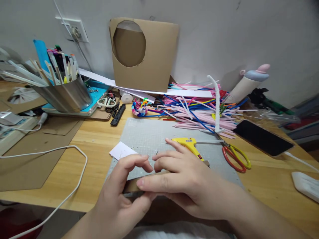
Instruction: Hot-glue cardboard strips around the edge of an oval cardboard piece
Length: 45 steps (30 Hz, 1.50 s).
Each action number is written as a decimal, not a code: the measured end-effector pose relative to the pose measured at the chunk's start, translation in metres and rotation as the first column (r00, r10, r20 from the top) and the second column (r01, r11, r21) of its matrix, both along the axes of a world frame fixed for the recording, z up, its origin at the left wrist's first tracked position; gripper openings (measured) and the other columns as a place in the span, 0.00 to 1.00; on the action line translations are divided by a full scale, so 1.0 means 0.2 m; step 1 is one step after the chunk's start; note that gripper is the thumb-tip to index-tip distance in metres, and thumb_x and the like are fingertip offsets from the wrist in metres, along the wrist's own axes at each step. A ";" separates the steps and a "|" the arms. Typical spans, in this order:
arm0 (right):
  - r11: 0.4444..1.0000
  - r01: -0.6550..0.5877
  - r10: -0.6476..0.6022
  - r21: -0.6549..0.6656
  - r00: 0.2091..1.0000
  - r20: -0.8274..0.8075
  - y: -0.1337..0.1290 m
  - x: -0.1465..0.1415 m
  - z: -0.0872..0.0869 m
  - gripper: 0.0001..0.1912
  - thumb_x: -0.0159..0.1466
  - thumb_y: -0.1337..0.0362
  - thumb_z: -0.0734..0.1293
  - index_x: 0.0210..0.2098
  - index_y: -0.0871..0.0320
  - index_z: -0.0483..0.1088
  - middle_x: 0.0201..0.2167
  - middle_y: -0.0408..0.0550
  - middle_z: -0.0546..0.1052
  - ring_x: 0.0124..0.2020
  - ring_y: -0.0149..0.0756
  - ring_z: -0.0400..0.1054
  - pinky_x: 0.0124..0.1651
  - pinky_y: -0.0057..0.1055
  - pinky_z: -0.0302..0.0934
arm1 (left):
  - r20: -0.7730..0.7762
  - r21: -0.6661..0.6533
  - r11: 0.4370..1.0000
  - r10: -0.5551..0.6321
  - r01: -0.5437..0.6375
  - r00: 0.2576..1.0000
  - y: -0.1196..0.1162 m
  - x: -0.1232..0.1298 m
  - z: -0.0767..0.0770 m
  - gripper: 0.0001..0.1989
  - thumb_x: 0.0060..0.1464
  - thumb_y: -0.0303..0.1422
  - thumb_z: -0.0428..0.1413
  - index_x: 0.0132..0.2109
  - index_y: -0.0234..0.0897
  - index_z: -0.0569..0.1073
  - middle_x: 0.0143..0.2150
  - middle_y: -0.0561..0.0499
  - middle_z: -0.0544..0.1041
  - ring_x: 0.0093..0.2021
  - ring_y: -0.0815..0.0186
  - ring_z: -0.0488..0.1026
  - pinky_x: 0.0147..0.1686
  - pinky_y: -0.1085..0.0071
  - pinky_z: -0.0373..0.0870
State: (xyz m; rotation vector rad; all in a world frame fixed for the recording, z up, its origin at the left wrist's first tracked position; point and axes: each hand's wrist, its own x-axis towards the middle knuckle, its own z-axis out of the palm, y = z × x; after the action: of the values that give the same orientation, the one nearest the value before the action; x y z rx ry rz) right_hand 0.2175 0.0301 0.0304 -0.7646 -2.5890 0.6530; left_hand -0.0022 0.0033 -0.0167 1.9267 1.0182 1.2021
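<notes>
A brown cardboard piece [131, 187] lies between my two hands at the near edge of the grey cutting mat [143, 132]. My left hand [116, 192] curls around its left end, thumb below and fingers above. Across its top rests the thumb of my right hand [189, 177], with the other fingers bent over the far side. Much of the piece is hidden by my hands. Just beyond my right hand is a yellow hot glue gun [185, 143] with a glue stick in its back. A small white paper piece [122, 150] lies beyond my left hand.
Scissors [235, 156] and a phone [264, 137] lie to the right. Behind are heaped pipe cleaners [199, 111] and a cardboard panel [159, 53] with a round hole. A metal holder [66, 96] of sticks stands left, near a white cable [83, 172] and a black cutter [118, 115].
</notes>
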 end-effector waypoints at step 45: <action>0.975 0.224 -0.217 -0.003 0.941 -0.259 -0.09 -0.03 -0.10 0.25 0.69 0.77 0.61 0.61 0.53 0.70 0.37 0.44 0.76 0.38 0.33 0.71 0.64 0.44 0.57 | -0.381 0.556 0.805 0.469 -0.207 0.797 -0.03 -0.02 0.06 0.06 0.62 0.24 0.54 0.44 0.39 0.70 0.42 0.51 0.74 0.42 0.69 0.72 0.50 0.75 0.66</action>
State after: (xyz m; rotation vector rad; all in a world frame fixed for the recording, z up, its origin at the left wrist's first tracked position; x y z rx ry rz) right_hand 0.2122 0.0111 0.0112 -0.8824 -2.2328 0.6040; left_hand -0.0056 -0.0028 -0.0050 2.6374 1.5124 1.2714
